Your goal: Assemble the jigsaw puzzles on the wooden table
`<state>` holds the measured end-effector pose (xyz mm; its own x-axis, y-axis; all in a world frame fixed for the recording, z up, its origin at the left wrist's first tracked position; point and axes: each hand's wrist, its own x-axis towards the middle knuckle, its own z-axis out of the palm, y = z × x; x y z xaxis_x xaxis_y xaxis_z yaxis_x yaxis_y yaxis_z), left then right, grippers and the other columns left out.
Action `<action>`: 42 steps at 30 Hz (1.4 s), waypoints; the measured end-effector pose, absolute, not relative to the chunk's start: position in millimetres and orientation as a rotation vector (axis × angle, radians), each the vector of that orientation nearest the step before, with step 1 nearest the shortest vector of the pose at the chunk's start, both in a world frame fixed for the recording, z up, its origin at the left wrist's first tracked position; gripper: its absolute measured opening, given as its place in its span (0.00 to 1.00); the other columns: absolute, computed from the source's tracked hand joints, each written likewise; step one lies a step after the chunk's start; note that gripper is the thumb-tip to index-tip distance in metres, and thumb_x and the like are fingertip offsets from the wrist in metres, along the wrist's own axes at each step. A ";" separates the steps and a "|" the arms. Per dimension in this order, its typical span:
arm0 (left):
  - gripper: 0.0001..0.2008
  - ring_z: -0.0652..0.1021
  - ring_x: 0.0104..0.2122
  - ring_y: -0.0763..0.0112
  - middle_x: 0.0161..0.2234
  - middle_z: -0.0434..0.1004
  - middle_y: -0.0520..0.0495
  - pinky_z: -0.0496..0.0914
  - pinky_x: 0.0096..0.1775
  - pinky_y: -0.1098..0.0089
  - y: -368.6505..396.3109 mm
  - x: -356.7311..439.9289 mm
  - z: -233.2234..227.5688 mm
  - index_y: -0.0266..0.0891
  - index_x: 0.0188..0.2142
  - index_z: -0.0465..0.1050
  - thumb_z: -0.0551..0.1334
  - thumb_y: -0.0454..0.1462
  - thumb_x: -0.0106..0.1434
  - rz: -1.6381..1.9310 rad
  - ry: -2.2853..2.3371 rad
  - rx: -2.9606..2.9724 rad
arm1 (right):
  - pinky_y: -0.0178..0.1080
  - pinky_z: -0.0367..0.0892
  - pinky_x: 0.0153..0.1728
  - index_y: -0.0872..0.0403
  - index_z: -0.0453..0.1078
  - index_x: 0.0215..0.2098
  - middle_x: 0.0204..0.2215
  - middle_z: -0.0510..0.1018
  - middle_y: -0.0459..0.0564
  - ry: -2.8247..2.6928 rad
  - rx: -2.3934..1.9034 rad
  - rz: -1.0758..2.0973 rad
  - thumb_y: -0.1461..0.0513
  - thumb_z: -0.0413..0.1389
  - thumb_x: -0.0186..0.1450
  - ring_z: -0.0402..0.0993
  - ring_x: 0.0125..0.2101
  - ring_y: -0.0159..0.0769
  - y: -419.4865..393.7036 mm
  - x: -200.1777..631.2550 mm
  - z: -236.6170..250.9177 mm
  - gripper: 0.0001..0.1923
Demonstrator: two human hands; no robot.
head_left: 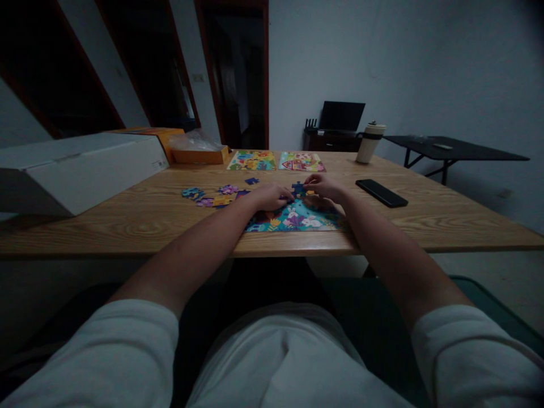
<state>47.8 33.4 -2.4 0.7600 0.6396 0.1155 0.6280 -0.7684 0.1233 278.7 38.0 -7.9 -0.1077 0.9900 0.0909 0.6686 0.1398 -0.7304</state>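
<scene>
Puzzle piece (298, 188) pinched by right hand (323, 188); left hand (268, 196) hides puzzle (297, 219) corner.

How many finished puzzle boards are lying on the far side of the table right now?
2. One puzzle board lies at the far edge beside the orange box; the second puzzle board lies just right of it, near the cup. Others may be hidden behind the boxes.

Matt wooden table (446, 215), glossy phone (381, 192)
</scene>
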 end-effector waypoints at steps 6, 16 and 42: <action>0.17 0.76 0.51 0.67 0.55 0.75 0.51 0.65 0.53 0.70 37.5 46.3 -3.5 0.48 0.51 0.78 0.57 0.39 0.65 0.196 0.903 2.903 | 0.30 0.59 0.23 0.56 0.71 0.40 0.34 0.77 0.50 -1.779 -1.517 0.707 0.63 0.58 0.64 0.66 0.25 0.28 45.4 282.6 -10.6 0.07; 0.17 0.79 0.44 0.67 0.49 0.80 0.51 0.67 0.47 0.73 36.9 39.7 4.0 0.50 0.52 0.77 0.60 0.42 0.64 0.090 1.035 2.784 | 0.33 0.65 0.26 0.54 0.76 0.40 0.33 0.81 0.52 -1.952 -1.650 0.668 0.63 0.62 0.60 0.73 0.29 0.35 4.9 299.4 13.5 0.09; 0.25 0.68 0.60 0.64 0.63 0.65 0.46 0.57 0.59 0.70 16.9 64.6 -7.7 0.44 0.59 0.70 0.54 0.51 0.68 0.161 0.665 2.979 | 0.32 0.68 0.33 0.56 0.77 0.45 0.40 0.82 0.53 -2.174 -1.721 0.467 0.66 0.56 0.64 0.76 0.35 0.36 4.7 301.2 -9.0 0.12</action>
<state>64.6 16.9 -7.7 0.8999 0.4280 0.0840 0.4190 -0.9018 0.1060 301.2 4.7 -9.0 -0.2173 0.9747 0.0526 0.8673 0.2175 -0.4478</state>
